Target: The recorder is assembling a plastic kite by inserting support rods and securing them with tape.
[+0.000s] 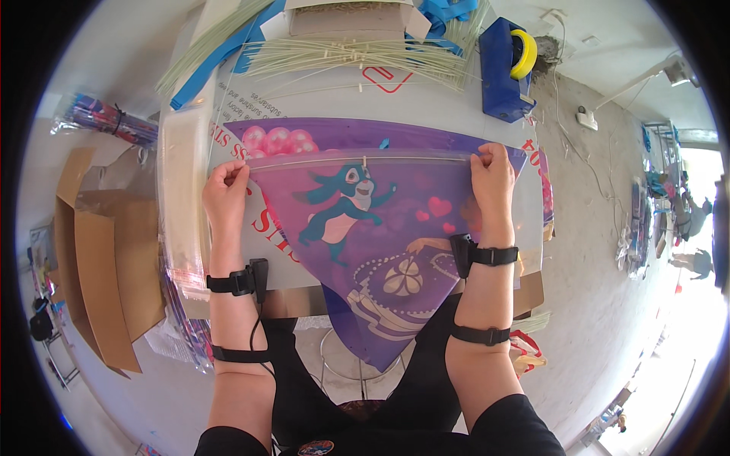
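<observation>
A purple triangular kite sail (pixel 414 216), printed with a blue rabbit and pink hearts, hangs off the table's front edge toward my lap, point downward. Along its straight top edge runs a thin pale rod (pixel 312 161) with a small fitting at the middle. My left hand (pixel 226 194) pinches the sail's left top corner at the rod's end. At the other end, my right hand (pixel 493 178) grips the right top corner between thumb and bent fingers. Beneath it a second purple sheet (pixel 334 131) with pink balloons lies on the table, partly covered.
A bundle of thin pale rods (pixel 342 57) lies at the back, among blue strips (pixel 228 64). The blue tape dispenser (pixel 502 76) with yellow tape stands back right. Clear plastic bags (pixel 185 175) line the table's left edge. An open cardboard box (pixel 99 251) stands to the left.
</observation>
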{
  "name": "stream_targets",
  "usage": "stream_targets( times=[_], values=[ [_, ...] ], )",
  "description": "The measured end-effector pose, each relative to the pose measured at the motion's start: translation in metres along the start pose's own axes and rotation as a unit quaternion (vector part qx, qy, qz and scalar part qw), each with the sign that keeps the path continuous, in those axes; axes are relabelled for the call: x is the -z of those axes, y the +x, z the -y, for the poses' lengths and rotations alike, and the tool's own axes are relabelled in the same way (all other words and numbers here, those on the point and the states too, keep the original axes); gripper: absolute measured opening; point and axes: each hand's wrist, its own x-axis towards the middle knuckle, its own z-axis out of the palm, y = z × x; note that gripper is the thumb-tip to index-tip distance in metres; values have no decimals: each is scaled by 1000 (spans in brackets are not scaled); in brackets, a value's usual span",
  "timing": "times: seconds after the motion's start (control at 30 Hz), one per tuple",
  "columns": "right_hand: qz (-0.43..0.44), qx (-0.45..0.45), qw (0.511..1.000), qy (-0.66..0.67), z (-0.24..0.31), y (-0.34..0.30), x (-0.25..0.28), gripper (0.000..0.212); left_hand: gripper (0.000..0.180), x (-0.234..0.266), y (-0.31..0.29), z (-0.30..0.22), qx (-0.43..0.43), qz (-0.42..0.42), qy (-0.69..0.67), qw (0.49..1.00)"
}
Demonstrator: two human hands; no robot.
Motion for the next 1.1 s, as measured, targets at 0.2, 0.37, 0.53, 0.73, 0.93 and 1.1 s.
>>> stream_targets(
  times=[0.2, 0.37, 0.53, 0.73, 0.93, 1.1],
  values=[
    [2, -9, 1000, 7, 3, 0, 1, 25, 13, 0, -1, -4, 21, 4, -7, 1000],
    [1, -1, 1000, -2, 2, 0, 1, 25, 14, -1, 0, -2, 12, 4, 1, 1000],
    [12, 6, 1000, 7, 6, -2, 2, 26, 13, 0, 0, -1, 5, 0, 12, 1000],
    [19, -3, 1000, 3, 7, -1, 3, 30, 13, -1, 0, -2, -9, 1, 17, 1000],
    [21, -6, 1000, 0, 11, -3, 3, 33, 15, -3, -5, -12, -10, -13, 36, 999],
    [22, -12, 1000, -8, 12, -3, 5, 36, 18, -5, -5, -13, -13, -17, 65, 998]
  ],
)
